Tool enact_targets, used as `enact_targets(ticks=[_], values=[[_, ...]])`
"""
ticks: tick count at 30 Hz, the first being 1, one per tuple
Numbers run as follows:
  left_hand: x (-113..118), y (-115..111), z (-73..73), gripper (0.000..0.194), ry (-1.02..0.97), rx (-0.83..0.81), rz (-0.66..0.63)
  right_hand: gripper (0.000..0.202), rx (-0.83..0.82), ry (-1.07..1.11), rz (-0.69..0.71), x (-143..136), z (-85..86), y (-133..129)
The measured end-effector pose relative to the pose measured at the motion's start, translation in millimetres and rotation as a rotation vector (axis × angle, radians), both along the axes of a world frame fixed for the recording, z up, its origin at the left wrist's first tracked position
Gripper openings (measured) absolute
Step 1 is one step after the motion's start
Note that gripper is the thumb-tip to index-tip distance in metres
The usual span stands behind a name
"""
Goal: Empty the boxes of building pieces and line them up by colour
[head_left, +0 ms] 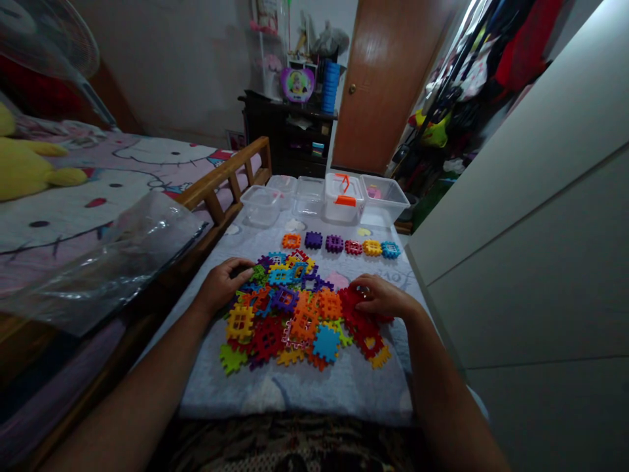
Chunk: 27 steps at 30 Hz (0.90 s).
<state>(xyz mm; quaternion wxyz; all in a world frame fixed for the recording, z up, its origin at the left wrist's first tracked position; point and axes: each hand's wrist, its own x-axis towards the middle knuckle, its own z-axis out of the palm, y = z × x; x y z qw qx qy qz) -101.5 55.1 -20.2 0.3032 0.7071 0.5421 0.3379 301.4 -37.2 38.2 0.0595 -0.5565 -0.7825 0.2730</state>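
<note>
A heap of colourful plastic interlocking blocks (304,314) with notched edges, many with window-like openings, lies on the cloth-covered table. My left hand (228,282) rests at the heap's left edge, fingers stretched out and apart near a green block (258,274). On the right side, my right hand (381,296) curls its thumb and fingers over red interlocking blocks (354,314); part of the red ones is hidden under it. Behind the heap stands a row of single blocks: orange (291,241), two purple (314,240), red (353,247), yellow (372,248) and blue (390,250).
Clear plastic boxes (263,204) line the table's far end, one a lidded box (344,200) with an orange handle. A wooden bed rail (223,174) and a plastic bag (118,255) are on the left. A white cabinet (521,216) stands close on the right.
</note>
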Motion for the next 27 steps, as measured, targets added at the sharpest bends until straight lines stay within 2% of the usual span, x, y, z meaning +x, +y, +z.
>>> enact_targets(ticks=[4,9,12,16,18,19,23,27], values=[[0.0,0.1,0.4,0.044,-0.003,0.002,0.002,0.030,-0.036,0.227,-0.104,4.2,-9.4,2.0],[-0.1,0.1,2.1,0.042,0.003,0.010,-0.009,0.041,-0.040,0.449,-0.419,6.9,-24.7,0.7],[-0.2,-0.2,2.3,0.045,0.017,-0.002,-0.012,0.041,-0.012,0.414,-0.491,7.2,-31.8,3.7],[-0.4,-0.3,1.1,0.046,0.011,-0.002,-0.014,0.030,0.291,0.187,-0.560,9.2,-36.8,8.7],[-0.2,-0.1,0.7,0.045,0.010,0.002,-0.011,0.034,0.395,0.133,-0.540,10.5,-34.0,7.0],[-0.1,-0.1,0.6,0.044,0.011,0.003,-0.010,0.033,0.396,0.134,-0.487,10.6,-31.1,4.6],[0.4,0.0,0.4,0.042,0.007,0.010,-0.009,0.017,0.215,0.118,-0.179,4.4,-15.1,-9.6],[-0.7,0.4,-1.5,0.042,0.007,0.015,-0.002,0.012,0.131,-0.067,-0.087,-6.4,-6.5,-16.7]])
